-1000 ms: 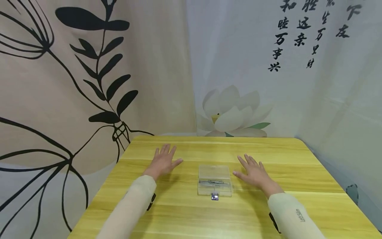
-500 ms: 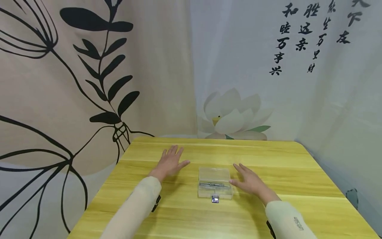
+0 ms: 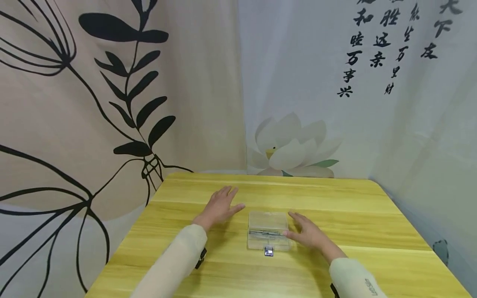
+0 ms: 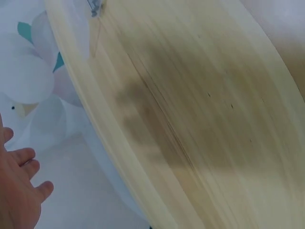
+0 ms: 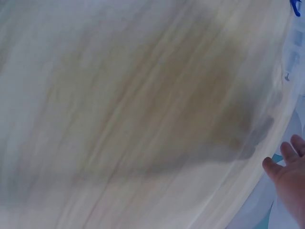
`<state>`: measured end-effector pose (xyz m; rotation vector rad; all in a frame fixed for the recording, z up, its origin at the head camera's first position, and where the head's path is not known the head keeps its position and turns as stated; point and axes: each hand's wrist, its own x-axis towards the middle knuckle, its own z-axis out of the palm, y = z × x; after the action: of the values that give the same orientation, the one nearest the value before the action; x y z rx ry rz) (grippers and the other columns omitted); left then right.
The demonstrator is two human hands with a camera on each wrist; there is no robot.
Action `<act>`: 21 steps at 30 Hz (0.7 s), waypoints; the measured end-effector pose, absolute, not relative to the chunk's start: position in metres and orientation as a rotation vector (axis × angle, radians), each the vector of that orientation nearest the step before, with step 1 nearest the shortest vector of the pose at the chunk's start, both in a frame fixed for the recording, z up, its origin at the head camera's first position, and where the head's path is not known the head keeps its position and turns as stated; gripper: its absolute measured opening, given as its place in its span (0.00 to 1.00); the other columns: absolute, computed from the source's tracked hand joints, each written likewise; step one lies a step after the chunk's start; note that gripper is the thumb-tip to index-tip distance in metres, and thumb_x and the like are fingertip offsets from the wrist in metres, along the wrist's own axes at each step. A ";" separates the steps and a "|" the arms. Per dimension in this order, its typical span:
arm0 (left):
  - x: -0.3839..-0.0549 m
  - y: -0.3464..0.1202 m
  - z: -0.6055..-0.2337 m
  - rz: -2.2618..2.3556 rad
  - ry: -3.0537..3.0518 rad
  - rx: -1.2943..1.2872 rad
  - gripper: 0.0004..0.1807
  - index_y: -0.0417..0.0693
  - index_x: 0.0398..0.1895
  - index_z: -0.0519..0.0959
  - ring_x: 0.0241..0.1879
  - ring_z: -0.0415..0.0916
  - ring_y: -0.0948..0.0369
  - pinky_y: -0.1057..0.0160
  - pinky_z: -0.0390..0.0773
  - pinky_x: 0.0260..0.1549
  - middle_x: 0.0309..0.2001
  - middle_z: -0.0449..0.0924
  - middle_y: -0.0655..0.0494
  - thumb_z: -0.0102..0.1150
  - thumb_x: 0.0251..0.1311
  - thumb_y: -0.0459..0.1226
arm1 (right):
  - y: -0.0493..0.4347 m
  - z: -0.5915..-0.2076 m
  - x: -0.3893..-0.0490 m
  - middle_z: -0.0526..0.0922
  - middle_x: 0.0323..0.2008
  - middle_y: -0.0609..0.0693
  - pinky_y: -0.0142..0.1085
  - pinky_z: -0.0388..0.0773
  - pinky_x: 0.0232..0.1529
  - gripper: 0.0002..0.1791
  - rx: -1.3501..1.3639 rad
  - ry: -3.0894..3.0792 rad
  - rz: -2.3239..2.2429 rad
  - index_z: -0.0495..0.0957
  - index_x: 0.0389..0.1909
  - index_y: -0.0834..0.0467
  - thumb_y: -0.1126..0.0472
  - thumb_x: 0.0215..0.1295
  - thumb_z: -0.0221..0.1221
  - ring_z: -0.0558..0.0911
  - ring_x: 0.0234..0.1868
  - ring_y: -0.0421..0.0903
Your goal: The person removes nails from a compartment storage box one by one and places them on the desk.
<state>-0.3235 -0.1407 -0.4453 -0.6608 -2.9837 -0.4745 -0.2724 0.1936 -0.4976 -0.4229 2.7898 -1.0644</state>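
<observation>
A clear plastic box [image 3: 269, 243] lies on the wooden table in front of me, several thin silvery metal pieces [image 3: 265, 233] showing across its middle. At its near edge is a small purple-blue tab [image 3: 268, 251]. My left hand [image 3: 219, 209], fingers spread, hovers to the left of the box with the thumb pointing towards it. On the other side, my right hand [image 3: 308, 234] has its thumb tip overlapping the box's right edge in the head view. Neither hand holds anything. The left wrist view has the left hand [image 4: 19, 186] at its edge; the right wrist view catches the right hand [image 5: 288, 176].
The yellow wood-grain table [image 3: 238, 277] has rounded far corners. Behind it hangs a pale curtain [image 3: 201, 103] printed with dark leaves, a lotus and black characters. Shadows of the hands fall on the tabletop.
Both hands have drawn inward towards the box, the left moving right and the right moving left, its thumb now at the box's edge. The box keeps its place on the table.
</observation>
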 end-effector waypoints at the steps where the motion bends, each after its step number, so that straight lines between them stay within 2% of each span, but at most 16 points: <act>1: -0.323 -0.139 -0.446 -0.497 -2.981 -0.666 0.43 0.47 0.79 0.51 0.76 0.44 0.46 0.42 0.45 0.70 0.77 0.49 0.42 0.41 0.71 0.64 | 0.193 -0.498 -0.272 0.54 0.74 0.67 0.69 0.52 0.64 0.47 -0.420 2.775 -1.087 0.55 0.77 0.57 0.40 0.65 0.62 0.54 0.72 0.71; 9: -0.322 -0.127 -0.449 -0.636 -2.968 -0.701 0.42 0.51 0.79 0.52 0.75 0.48 0.47 0.43 0.48 0.70 0.76 0.52 0.45 0.42 0.71 0.63 | 0.191 -0.502 -0.270 0.57 0.73 0.66 0.67 0.54 0.65 0.48 -0.379 2.741 -1.156 0.57 0.76 0.57 0.42 0.61 0.67 0.56 0.71 0.70; 14: -0.320 -0.122 -0.453 -0.785 -2.970 -0.701 0.40 0.51 0.79 0.53 0.74 0.49 0.47 0.42 0.49 0.69 0.76 0.53 0.46 0.46 0.71 0.60 | 0.189 -0.506 -0.271 0.58 0.73 0.65 0.66 0.54 0.65 0.49 -0.378 2.721 -1.186 0.59 0.76 0.57 0.43 0.59 0.69 0.56 0.71 0.69; 21: -0.317 -0.112 -0.459 -1.088 -2.923 -0.725 0.39 0.52 0.77 0.58 0.73 0.52 0.46 0.42 0.56 0.67 0.75 0.57 0.47 0.51 0.70 0.59 | 0.188 -0.508 -0.269 0.60 0.72 0.65 0.65 0.55 0.65 0.49 -0.389 2.709 -1.187 0.60 0.75 0.58 0.44 0.57 0.71 0.58 0.71 0.68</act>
<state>-0.3166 -0.1122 -0.4590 -0.7245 -2.9231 -1.0883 -0.2693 0.1878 -0.5082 -0.3893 2.7092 -1.1869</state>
